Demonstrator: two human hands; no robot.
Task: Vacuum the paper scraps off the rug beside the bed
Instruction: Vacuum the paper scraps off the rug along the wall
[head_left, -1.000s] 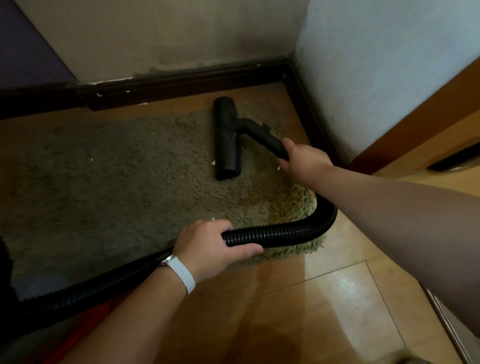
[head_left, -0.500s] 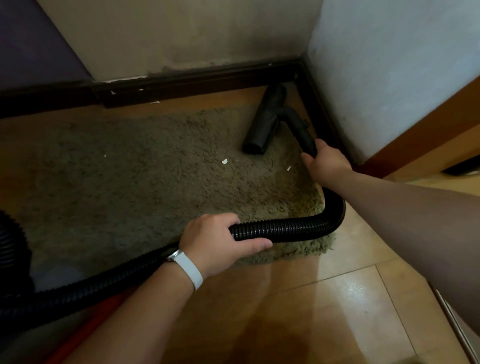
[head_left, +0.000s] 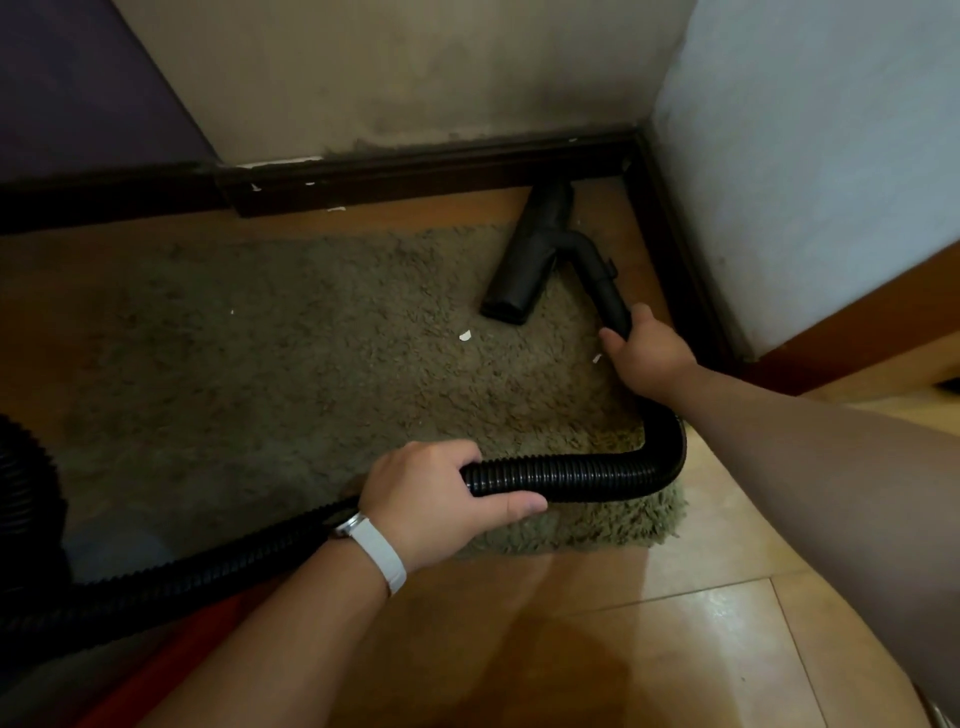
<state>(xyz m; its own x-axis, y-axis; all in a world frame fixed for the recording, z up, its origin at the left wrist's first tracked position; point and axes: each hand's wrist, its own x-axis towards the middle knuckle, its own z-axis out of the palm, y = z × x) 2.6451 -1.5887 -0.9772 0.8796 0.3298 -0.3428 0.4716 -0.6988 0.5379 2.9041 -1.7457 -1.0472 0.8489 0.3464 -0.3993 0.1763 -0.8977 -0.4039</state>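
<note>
Paper scraps (head_left: 465, 335) lie on the rug (head_left: 291, 364), one just short of the nozzle (head_left: 524, 265), another beside the right hand (head_left: 647, 358). Right hand is closed round the nozzle's rigid tube; left hand (head_left: 431, 501) grips the ribbed hose (head_left: 571, 475). Nozzle is angled into the wall corner. Likely risk: shaggy pile being sucked up, or scraps being pushed aside and missed.

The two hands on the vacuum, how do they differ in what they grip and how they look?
The left hand wraps the ribbed hose near the rug's front edge; the right hand holds the smooth nozzle tube toward the corner. The left wrist wears a white band; the right wrist is bare. Both are closed around the vacuum.
</note>
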